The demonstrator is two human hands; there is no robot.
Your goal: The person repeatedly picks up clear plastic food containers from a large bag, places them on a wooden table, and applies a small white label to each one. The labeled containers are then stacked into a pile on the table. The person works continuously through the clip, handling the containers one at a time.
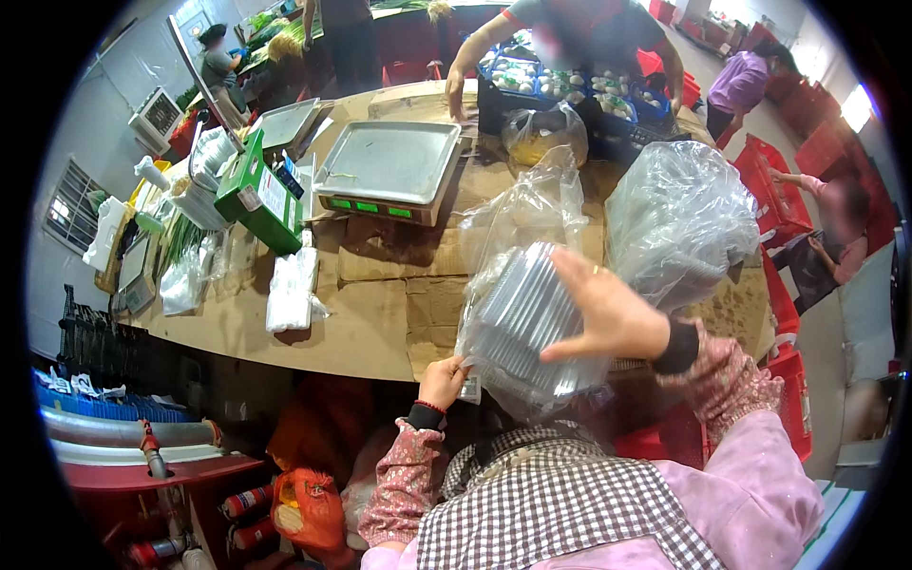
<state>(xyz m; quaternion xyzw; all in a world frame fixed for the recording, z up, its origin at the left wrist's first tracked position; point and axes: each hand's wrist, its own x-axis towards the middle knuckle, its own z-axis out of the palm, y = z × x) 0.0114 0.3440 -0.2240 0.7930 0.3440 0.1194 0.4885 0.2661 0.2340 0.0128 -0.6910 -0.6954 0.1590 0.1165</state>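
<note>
A stack of clear plastic trays lies in a thin transparent plastic bag at the near edge of the cardboard-covered table. My left hand pinches the bag's edge at the stack's lower left. Above the stack's right side is my right hand, its thumb and fingers spread; it is slightly blurred, and whether it touches the trays I cannot tell. Just beyond it, to the right, stands a larger wrapped bundle of clear plastic containers.
A digital scale, a green box and white plastic bags lie to the left. Across the table a person leans over a black crate with blue trays of white produce. Red crates stand at the right, near other people.
</note>
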